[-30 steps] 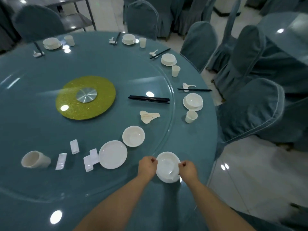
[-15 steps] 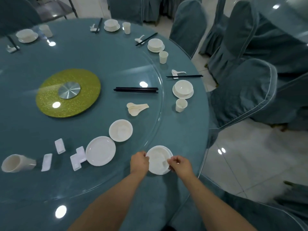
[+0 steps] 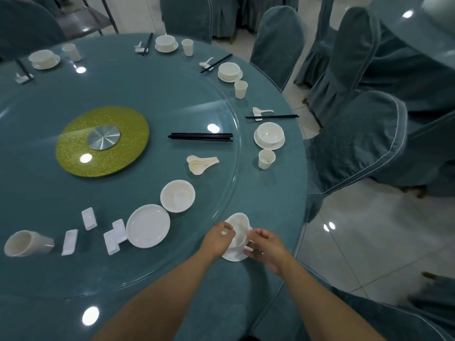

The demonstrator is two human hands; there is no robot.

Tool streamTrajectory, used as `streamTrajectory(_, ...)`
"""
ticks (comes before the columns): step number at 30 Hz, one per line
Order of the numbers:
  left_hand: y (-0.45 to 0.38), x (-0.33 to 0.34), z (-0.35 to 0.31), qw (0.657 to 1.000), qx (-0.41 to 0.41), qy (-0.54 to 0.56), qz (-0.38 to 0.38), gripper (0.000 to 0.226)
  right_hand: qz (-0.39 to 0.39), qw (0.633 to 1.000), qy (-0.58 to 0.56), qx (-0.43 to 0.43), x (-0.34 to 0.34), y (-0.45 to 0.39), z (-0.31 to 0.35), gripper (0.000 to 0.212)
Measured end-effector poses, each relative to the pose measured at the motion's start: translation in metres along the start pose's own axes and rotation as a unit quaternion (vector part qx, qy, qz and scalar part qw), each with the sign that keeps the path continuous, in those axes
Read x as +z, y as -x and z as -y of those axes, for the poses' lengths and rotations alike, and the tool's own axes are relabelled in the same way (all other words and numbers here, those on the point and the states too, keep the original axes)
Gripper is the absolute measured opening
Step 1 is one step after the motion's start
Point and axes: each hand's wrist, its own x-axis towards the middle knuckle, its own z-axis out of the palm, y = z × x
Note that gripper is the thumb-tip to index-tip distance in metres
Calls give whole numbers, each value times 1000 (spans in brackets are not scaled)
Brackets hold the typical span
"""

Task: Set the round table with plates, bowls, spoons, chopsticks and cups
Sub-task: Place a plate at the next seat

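Note:
A white bowl (image 3: pixel 238 226) sits tilted on a small white plate (image 3: pixel 233 257) near the round table's (image 3: pixel 270 205) right front edge. My left hand (image 3: pixel 216 238) grips the bowl's left rim and my right hand (image 3: pixel 264 247) holds its right side, fingers curled. On the glass turntable (image 3: pixel 172 99) lie a stack of plates (image 3: pixel 147 226), a stack of bowls (image 3: pixel 177 195), nested spoons (image 3: pixel 202 163), black chopsticks (image 3: pixel 200 137), several white rests (image 3: pixel 88 217) and a cup on its side (image 3: pixel 24 243).
Finished place settings ring the far and right rim, the nearest with a bowl on a plate (image 3: pixel 269 136) and a cup (image 3: pixel 266 158). A yellow disc (image 3: pixel 102 141) marks the centre. Covered chairs (image 3: pixel 354 143) stand close to the right edge over a tiled floor.
The camera has moved in closer. The bowl, lying flat on the plate before, now stands tilted between both hands, which have closed in on it.

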Motion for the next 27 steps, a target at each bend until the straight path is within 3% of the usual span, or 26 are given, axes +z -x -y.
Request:
streamTrajectory(3, 7, -2, -3, 992, 9, 57, 110, 47, 6, 1000, -4, -2, 2, 0, 0, 22)
streamTrajectory(5, 8, -5, -1, 991, 26, 32, 127, 60, 13, 1000, 3, 0, 3, -1, 1, 26)
streamTrajectory(12, 3, -7, 3, 993, 82, -4, 86, 34, 9, 1000, 26, 10, 8, -4, 8, 20)
streamTrajectory(14, 2, -6, 4, 995, 66, -42, 62, 34, -32, 998, 61, 2, 12, -7, 7, 13)
streamTrajectory(19, 3, -1, 6, 989, 67, -130, 33, 65, -183, 967, 175, -42, 15, -22, 0, 17)
streamTrajectory(21, 0, 0, 9, 992, 67, -104, 10, 57, -204, 960, 190, -31, 12, -27, -4, 17)
streamTrajectory(24, -6, -1, 15, 998, 34, -54, -21, 28, -215, 952, 218, -18, 9, -32, -13, 15)
streamTrajectory(27, -9, -2, 21, 999, -6, -18, -29, 20, -214, 946, 244, -5, 10, -35, -18, 11)
